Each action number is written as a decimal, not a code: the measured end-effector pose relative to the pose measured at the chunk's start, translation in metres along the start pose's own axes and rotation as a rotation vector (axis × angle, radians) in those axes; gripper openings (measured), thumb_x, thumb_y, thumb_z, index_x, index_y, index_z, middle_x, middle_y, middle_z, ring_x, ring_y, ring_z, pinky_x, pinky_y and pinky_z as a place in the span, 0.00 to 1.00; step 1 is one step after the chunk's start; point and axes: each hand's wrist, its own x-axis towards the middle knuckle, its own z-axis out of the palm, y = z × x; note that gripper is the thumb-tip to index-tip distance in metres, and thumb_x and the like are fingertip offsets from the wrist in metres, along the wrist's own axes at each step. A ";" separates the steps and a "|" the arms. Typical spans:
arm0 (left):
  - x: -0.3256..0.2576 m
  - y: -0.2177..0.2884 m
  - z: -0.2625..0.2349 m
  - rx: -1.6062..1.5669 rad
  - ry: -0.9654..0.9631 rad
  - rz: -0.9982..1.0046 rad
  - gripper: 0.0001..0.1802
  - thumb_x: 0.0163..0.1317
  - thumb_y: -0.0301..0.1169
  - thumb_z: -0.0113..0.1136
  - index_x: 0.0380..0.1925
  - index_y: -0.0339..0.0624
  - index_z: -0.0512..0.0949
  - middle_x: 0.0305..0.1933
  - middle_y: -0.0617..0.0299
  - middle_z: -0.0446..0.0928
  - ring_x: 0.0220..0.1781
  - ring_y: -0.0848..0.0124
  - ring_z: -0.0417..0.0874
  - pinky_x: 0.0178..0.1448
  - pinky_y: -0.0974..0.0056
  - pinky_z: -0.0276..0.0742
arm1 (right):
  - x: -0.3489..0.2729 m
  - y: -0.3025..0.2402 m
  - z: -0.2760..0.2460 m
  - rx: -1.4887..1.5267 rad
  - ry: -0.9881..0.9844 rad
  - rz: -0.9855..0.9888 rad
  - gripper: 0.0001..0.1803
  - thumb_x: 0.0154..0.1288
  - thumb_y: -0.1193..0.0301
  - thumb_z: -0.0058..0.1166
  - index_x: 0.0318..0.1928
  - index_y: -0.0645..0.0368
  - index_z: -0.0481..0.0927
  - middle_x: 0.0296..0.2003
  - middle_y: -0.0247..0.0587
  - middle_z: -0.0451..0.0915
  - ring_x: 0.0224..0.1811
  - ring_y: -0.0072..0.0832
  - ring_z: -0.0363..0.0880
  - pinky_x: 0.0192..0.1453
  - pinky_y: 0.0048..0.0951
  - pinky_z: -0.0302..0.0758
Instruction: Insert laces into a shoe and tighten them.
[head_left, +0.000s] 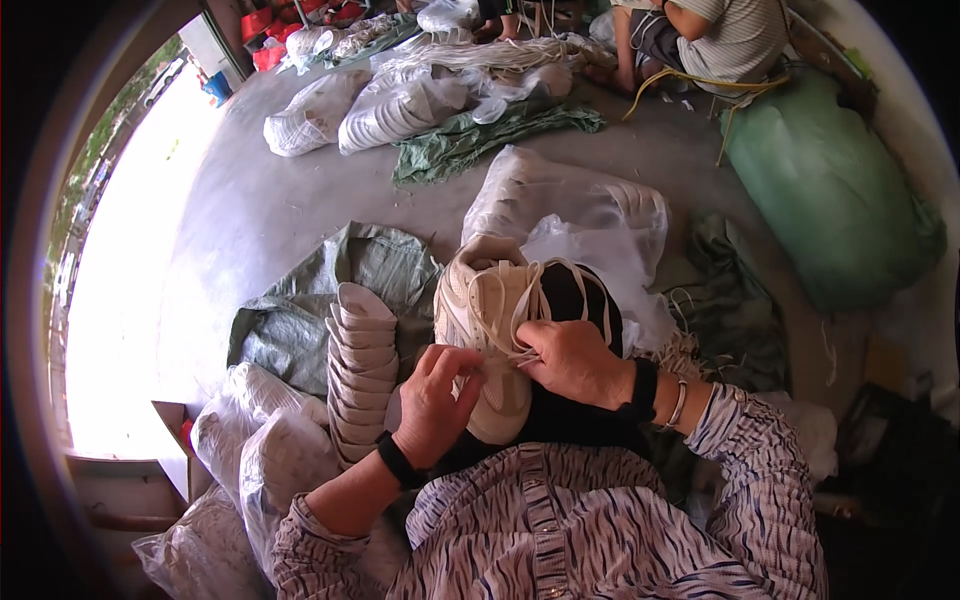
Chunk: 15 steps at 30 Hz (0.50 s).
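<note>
Both hands meet over a cream shoe resting on the person's lap, against a black cloth. Left hand curls around the shoe's near end, thumb and fingers pinching its edge by the laces. Right hand lies across the top of the shoe, fingers bent and gripping a white lace that loops up and back over the tongue. Shoe upper looks like smooth, slightly glossy synthetic leather with stitched panels, pale cream all over, its rounded toe pointing away from the person; the laces are flat, thin and white (several loose loops trail toward the right).

Just left of the shoe stands a leaning stack of soles, pale, oval and nested like shallow cups, with ribbed edges. Under and beyond them lies a crumpled grey-green sack of woven plastic. Clear plastic bags of white parts sit at lower left, wrinkled and shiny. Behind the shoe is a translucent white bag, and at right a big, bulging green sack. On the grey concrete floor farther back, more bagged soles lie in rows, and another person in a striped shirt sits at the far edge.
</note>
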 end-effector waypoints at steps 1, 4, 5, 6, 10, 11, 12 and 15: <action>-0.002 -0.001 0.000 0.000 -0.003 -0.004 0.10 0.52 0.26 0.62 0.36 0.45 0.75 0.33 0.62 0.74 0.35 0.65 0.79 0.37 0.62 0.75 | -0.001 -0.001 0.002 0.001 -0.004 0.016 0.11 0.52 0.68 0.59 0.32 0.60 0.72 0.25 0.47 0.78 0.31 0.46 0.79 0.34 0.42 0.74; -0.001 0.001 0.001 0.003 -0.007 -0.018 0.10 0.52 0.26 0.62 0.36 0.45 0.75 0.34 0.61 0.74 0.35 0.65 0.78 0.37 0.62 0.75 | -0.002 0.002 0.001 -0.003 0.007 0.005 0.11 0.53 0.68 0.59 0.32 0.60 0.72 0.25 0.47 0.78 0.30 0.46 0.79 0.32 0.42 0.74; 0.000 0.001 0.002 -0.005 -0.007 -0.010 0.10 0.52 0.26 0.62 0.36 0.45 0.75 0.34 0.61 0.74 0.35 0.65 0.78 0.37 0.62 0.75 | -0.003 0.003 0.003 0.000 0.018 -0.022 0.12 0.53 0.68 0.59 0.32 0.60 0.72 0.25 0.47 0.78 0.30 0.46 0.79 0.32 0.42 0.74; -0.001 0.000 0.002 -0.012 -0.007 -0.001 0.10 0.52 0.26 0.62 0.36 0.45 0.75 0.34 0.61 0.74 0.36 0.65 0.78 0.37 0.62 0.75 | -0.003 0.005 0.004 0.002 0.016 -0.022 0.12 0.53 0.68 0.59 0.32 0.60 0.72 0.25 0.47 0.78 0.30 0.46 0.79 0.32 0.42 0.74; -0.001 0.001 0.002 -0.003 -0.011 -0.010 0.10 0.53 0.27 0.62 0.36 0.46 0.75 0.33 0.62 0.74 0.35 0.65 0.78 0.37 0.63 0.75 | -0.002 0.009 0.007 0.050 -0.011 -0.012 0.10 0.53 0.70 0.58 0.32 0.60 0.71 0.24 0.48 0.78 0.29 0.45 0.79 0.31 0.41 0.74; 0.000 0.002 0.001 -0.006 -0.030 -0.024 0.10 0.52 0.25 0.62 0.35 0.43 0.75 0.33 0.61 0.74 0.34 0.66 0.78 0.38 0.64 0.74 | -0.002 0.011 0.008 0.016 0.003 -0.060 0.10 0.53 0.70 0.57 0.31 0.59 0.70 0.24 0.48 0.78 0.29 0.45 0.79 0.31 0.41 0.74; 0.000 0.002 0.001 -0.010 -0.048 -0.037 0.10 0.51 0.22 0.61 0.35 0.41 0.75 0.32 0.60 0.73 0.32 0.67 0.78 0.38 0.65 0.74 | -0.004 0.013 0.006 0.015 0.003 -0.061 0.10 0.53 0.70 0.57 0.31 0.59 0.70 0.24 0.48 0.78 0.29 0.45 0.79 0.31 0.41 0.74; 0.000 0.002 0.002 -0.013 -0.062 -0.029 0.09 0.53 0.27 0.61 0.36 0.46 0.75 0.33 0.62 0.75 0.33 0.66 0.78 0.36 0.63 0.75 | -0.008 0.018 -0.001 -0.164 -0.056 -0.203 0.08 0.53 0.72 0.56 0.31 0.58 0.70 0.22 0.47 0.78 0.27 0.44 0.79 0.29 0.39 0.74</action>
